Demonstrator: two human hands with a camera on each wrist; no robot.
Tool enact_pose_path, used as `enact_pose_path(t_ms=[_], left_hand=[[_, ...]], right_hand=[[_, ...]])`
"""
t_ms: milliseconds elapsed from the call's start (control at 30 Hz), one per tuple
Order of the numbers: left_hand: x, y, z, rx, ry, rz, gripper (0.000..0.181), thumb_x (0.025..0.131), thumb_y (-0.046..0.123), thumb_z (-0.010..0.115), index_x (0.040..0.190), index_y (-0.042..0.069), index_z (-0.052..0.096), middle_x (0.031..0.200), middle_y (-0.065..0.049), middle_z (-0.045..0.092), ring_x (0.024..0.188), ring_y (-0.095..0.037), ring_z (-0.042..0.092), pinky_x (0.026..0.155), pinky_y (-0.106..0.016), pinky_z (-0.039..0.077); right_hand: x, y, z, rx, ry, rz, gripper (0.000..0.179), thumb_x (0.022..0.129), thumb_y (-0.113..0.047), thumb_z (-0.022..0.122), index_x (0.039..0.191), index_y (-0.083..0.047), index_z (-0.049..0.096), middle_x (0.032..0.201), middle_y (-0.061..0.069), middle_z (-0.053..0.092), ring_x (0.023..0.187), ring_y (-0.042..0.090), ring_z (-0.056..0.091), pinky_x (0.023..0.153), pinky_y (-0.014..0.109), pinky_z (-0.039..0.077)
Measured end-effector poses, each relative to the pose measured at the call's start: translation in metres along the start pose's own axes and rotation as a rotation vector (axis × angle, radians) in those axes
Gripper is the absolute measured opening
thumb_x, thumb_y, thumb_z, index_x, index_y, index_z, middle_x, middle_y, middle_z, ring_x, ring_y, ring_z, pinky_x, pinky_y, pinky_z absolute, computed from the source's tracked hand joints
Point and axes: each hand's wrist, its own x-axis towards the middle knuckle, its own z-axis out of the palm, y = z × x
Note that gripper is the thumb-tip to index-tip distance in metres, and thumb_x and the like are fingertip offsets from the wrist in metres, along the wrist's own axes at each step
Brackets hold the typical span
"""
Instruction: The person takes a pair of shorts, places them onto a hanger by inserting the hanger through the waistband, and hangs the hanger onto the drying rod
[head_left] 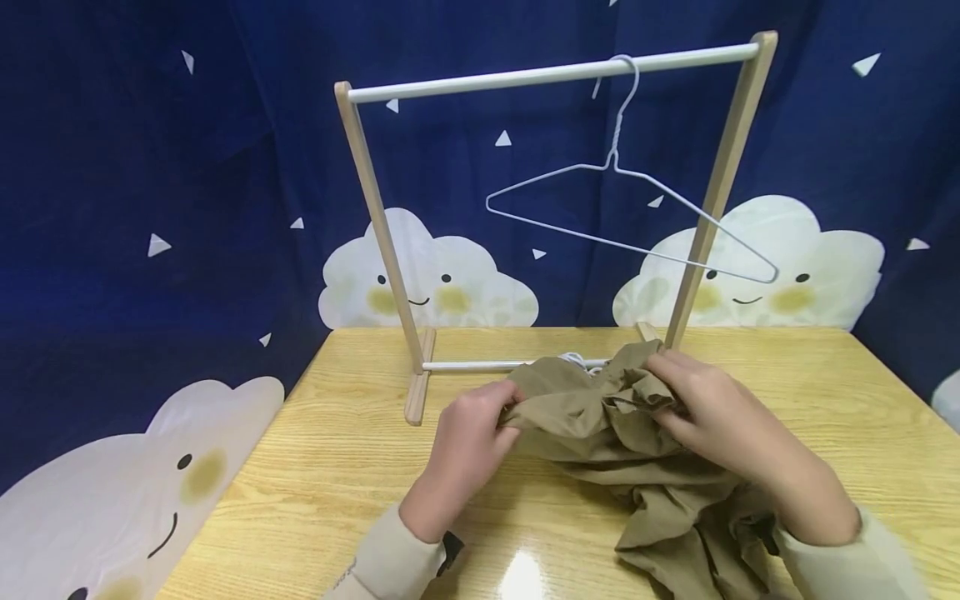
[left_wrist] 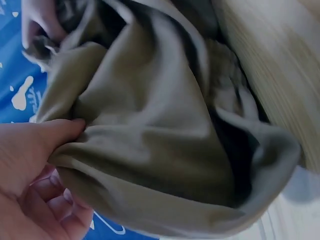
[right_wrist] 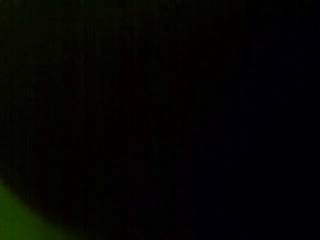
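Note:
A crumpled olive-brown garment (head_left: 675, 492) is held up over the front of the table, its lower folds hanging toward the right sleeve. My left hand (head_left: 471, 425) pinches its left edge between thumb and fingers; the left wrist view shows this hand (left_wrist: 35, 175) close up, with the cloth (left_wrist: 150, 130) bulging out beside a gathered, elastic-looking band. On the other side, my right hand (head_left: 712, 408) grips bunched cloth near the top. Whether it is a shirt or trousers, I cannot tell. Almost everything in the right wrist view is black.
Behind the garment stands a small rack with wooden legs (head_left: 382, 225) and a white top rail (head_left: 517, 79). A white wire hanger (head_left: 585, 236) hangs from that rail. Something white (head_left: 573, 358) shows at the lower bar. Wooden tabletop (head_left: 300, 475) extends to both sides, before a blue curtain (head_left: 187, 125).

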Motion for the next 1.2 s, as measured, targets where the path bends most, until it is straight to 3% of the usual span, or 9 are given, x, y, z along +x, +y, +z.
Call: enact_pose_path(t_ms=[133,233,367,433,567,700,833,1100,1200], left_hand=[[0.0,0.01,-0.001,-0.084,0.005,0.041,0.023,0.076,-0.003,0.077,0.088,0.014,0.067,0.076,0.007,0.063,0.062,-0.005,0.047,0.055,-0.018,0.041],[-0.001,0.017,-0.002,-0.121,0.01,0.058,0.025,0.074,-0.006,0.075,0.089,0.013,0.068,0.079,0.005,0.066,0.064,-0.006,0.049,0.057,-0.017,0.041],[-0.003,0.025,-0.003,-0.179,0.013,0.097,0.024,0.075,-0.006,0.073,0.088,0.012,0.065,0.079,0.003,0.064,0.067,-0.007,0.052,0.061,-0.017,0.045],[-0.003,0.03,-0.004,-0.218,0.008,0.131,0.023,0.077,-0.007,0.073,0.09,0.011,0.064,0.081,0.002,0.063,0.071,-0.008,0.055,0.065,-0.016,0.048],[-0.003,0.036,-0.004,-0.287,-0.021,0.196,0.025,0.08,-0.007,0.072,0.098,0.008,0.065,0.089,-0.001,0.066,0.079,-0.008,0.058,0.073,-0.013,0.049],[-0.003,0.037,-0.005,-0.346,-0.052,0.221,0.028,0.08,-0.007,0.071,0.104,0.005,0.063,0.095,-0.003,0.066,0.083,-0.009,0.059,0.077,-0.01,0.048],[-0.002,0.036,-0.006,-0.352,-0.06,0.237,0.033,0.078,-0.004,0.07,0.108,0.004,0.061,0.102,-0.005,0.066,0.092,-0.01,0.062,0.085,-0.013,0.05],[-0.001,0.031,-0.008,-0.222,-0.039,0.126,0.036,0.077,-0.001,0.076,0.109,0.008,0.064,0.106,-0.003,0.065,0.097,-0.014,0.062,0.086,-0.024,0.054],[-0.001,0.027,-0.007,-0.172,-0.014,0.101,0.038,0.075,-0.004,0.076,0.109,0.008,0.065,0.105,-0.003,0.067,0.096,-0.016,0.064,0.083,-0.026,0.056]], right_hand=[[0.003,-0.01,0.012,-0.023,0.004,-0.017,0.047,0.071,0.0,0.074,0.116,-0.006,0.062,0.105,0.004,0.062,0.08,0.019,0.063,0.066,0.041,0.057],[0.004,-0.02,0.022,0.004,0.008,-0.039,0.038,0.082,-0.012,0.077,0.118,-0.011,0.062,0.108,-0.002,0.059,0.078,0.011,0.059,0.064,0.035,0.055],[0.004,-0.034,0.032,0.116,-0.04,-0.076,0.046,0.088,-0.036,0.079,0.127,-0.019,0.06,0.119,-0.007,0.06,0.087,0.006,0.062,0.07,0.033,0.057],[0.004,-0.04,0.036,0.17,-0.063,-0.1,0.05,0.089,-0.038,0.079,0.131,-0.021,0.058,0.123,-0.008,0.06,0.093,0.005,0.064,0.075,0.032,0.058],[0.003,-0.045,0.042,0.213,-0.051,-0.157,0.048,0.087,-0.027,0.08,0.129,-0.019,0.06,0.116,-0.011,0.062,0.091,0.003,0.062,0.077,0.027,0.057],[0.003,-0.045,0.043,0.19,-0.021,-0.184,0.045,0.079,-0.012,0.078,0.121,-0.015,0.065,0.108,-0.011,0.062,0.083,0.0,0.059,0.074,0.024,0.056],[0.004,-0.042,0.039,0.183,0.012,-0.18,0.045,0.072,0.001,0.072,0.115,-0.014,0.066,0.107,-0.009,0.065,0.086,0.003,0.06,0.074,0.027,0.056],[0.008,-0.036,0.02,0.255,0.175,-0.13,0.043,0.074,0.009,0.064,0.111,-0.012,0.066,0.106,-0.006,0.067,0.088,0.006,0.059,0.075,0.017,0.047],[0.009,-0.033,0.012,0.252,0.235,-0.111,0.042,0.073,0.009,0.064,0.111,-0.01,0.067,0.106,-0.003,0.068,0.081,0.003,0.056,0.069,0.015,0.046]])
